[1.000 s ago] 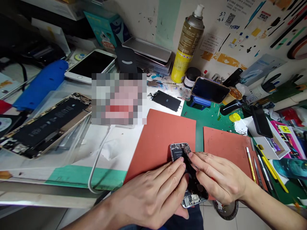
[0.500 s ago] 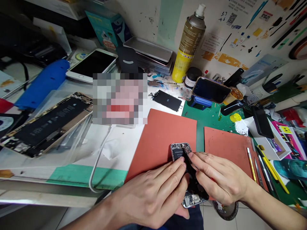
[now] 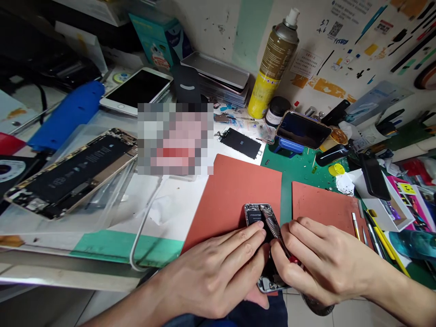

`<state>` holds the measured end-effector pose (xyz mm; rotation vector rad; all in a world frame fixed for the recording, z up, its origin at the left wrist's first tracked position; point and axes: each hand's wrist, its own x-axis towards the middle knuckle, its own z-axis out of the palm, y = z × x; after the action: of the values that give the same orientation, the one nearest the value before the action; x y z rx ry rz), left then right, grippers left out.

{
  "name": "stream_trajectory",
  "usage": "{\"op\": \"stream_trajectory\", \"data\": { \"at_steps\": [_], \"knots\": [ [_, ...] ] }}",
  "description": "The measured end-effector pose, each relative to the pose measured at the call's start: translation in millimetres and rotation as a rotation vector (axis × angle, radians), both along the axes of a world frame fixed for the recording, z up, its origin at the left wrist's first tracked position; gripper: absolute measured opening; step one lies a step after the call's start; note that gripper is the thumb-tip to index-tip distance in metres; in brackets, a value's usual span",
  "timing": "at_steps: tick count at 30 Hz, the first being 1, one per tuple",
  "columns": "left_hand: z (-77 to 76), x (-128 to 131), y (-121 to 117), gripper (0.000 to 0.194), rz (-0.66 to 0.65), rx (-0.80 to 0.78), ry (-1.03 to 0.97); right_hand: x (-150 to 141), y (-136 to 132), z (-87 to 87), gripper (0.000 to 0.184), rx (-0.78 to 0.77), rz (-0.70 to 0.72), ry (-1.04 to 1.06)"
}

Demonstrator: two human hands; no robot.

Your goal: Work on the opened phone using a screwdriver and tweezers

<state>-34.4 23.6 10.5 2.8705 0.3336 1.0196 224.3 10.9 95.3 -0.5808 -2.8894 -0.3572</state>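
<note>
Far edge of the tabletop: a spray can stands near the wall, a black-lidded jar just beside its foot; a dark-screened phone leans on a blue stand.
Beyond the red mat's far edge: a black display panel lies on white sheeting.
Left part of the tabletop: a larger opened phone, a blue handle and a white cable; a pixelated patch hides what is beside them.
Right edge of the second red mat: yellow-handled tools lie near an open white box.
Small opened phone: on the red mat, at its near right corner, partly covered by both hands.
Left hand: grasps the small phone, back upward, fingers stretched over its left side, thumb low by its near end.
Right hand: fingers curled round a slim ridged tool, whose tip points to the phone's far end; contact cannot be told.
</note>
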Motion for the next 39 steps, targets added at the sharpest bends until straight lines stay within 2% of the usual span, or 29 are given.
{"op": "stream_trajectory", "data": {
  "at_steps": [10,15,20,30,39],
  "knots": [
    [0.0,-0.5,-0.5,0.039,0.011,0.001,-0.009,-5.6,-0.7,3.9,0.031,-0.071,0.015,-0.025],
    [2.2,-1.4,0.9,0.046,0.016,-0.011,-0.02,-4.9,4.7,5.2,0.027,-0.05,0.029,-0.053],
    [1.9,-1.7,1.8,0.035,0.018,-0.005,-0.022,-4.6,9.8,2.6,0.027,-0.051,0.054,-0.046],
    [1.5,-0.9,0.8,0.038,0.028,-0.027,-0.034,-7.0,7.7,4.8,0.031,-0.068,0.016,-0.057],
    [1.4,0.9,0.1,0.042,0.035,-0.001,-0.038,-7.6,9.1,5.5,0.029,-0.026,0.045,-0.072]
  ]
}}
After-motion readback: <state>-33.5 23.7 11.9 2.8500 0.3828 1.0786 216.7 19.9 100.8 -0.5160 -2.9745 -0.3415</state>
